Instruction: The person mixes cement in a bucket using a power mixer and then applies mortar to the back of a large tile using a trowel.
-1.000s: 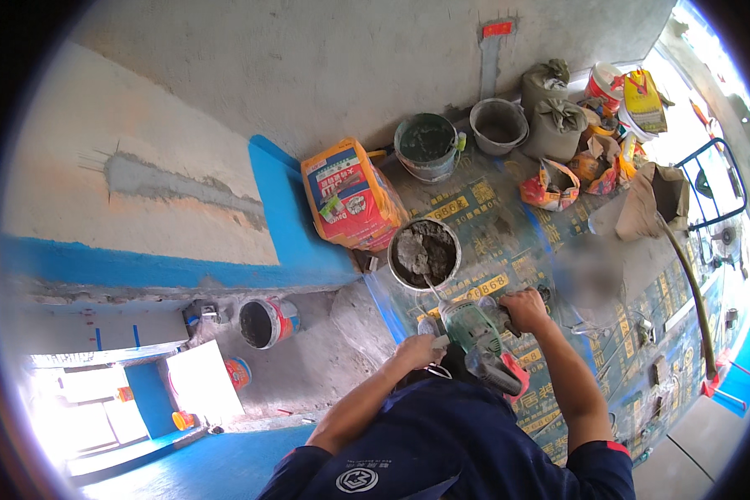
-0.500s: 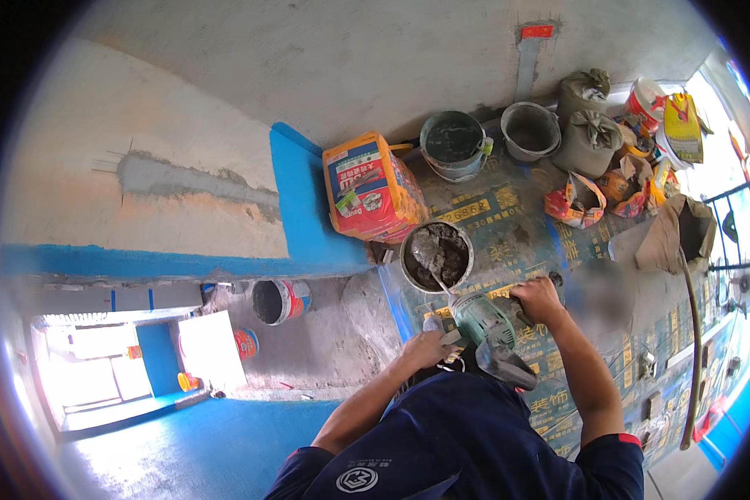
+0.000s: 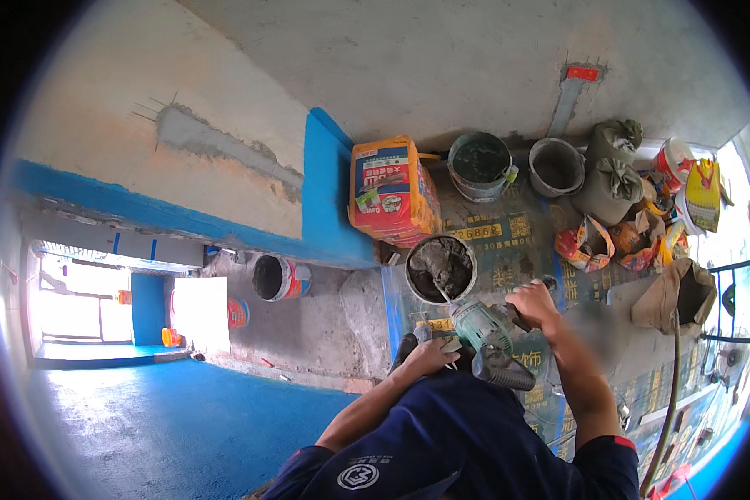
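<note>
left hand (image 3: pixel 429 357): wrapped tight round the green mixer drill (image 3: pixel 482 327)
right hand (image 3: pixel 532 302): clamped on its other handle
paddle: sunk in the mortar bucket (image 3: pixel 442 268)

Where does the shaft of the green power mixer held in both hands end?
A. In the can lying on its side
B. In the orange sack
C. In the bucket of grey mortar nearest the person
C: the green power mixer, gripped by the left hand and right hand, runs its shaft into the mortar bucket.
</note>
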`<state>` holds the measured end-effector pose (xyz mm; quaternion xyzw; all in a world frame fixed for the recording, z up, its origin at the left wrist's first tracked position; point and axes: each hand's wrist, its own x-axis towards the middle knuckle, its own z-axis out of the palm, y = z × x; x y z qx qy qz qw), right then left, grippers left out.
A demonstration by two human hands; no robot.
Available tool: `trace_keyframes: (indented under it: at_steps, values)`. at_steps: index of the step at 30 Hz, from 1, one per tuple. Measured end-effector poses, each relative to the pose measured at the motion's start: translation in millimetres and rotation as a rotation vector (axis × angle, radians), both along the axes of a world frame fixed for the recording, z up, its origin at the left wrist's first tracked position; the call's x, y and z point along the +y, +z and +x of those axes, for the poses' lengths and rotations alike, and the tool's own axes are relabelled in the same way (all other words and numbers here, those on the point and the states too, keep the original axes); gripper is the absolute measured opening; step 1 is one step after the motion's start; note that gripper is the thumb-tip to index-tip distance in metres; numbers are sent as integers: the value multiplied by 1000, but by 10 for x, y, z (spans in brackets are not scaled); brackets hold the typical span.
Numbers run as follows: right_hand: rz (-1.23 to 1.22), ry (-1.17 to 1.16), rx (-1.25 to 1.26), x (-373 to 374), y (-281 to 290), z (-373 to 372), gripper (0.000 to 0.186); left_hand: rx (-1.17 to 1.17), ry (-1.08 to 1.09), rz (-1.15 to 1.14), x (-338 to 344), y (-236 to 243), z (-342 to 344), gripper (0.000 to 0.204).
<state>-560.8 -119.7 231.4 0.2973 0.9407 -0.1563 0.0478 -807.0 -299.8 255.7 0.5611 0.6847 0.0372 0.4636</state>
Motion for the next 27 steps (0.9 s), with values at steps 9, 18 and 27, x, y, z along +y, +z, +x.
trace_keyframes:
  at_steps: [9, 18, 27]
  values:
    - [28, 91, -4, 190, -7, -182, 9, -41, 156, 43, -161, -271, 15, 58]
    - [87, 127, -89, 354, 217, -453, 14, 19, 165, 117, -26, 130, -195, 52]
    - [40, 109, -129, 351, 591, -1067, 8, -77, 122, 188, 54, -43, -908, 44]
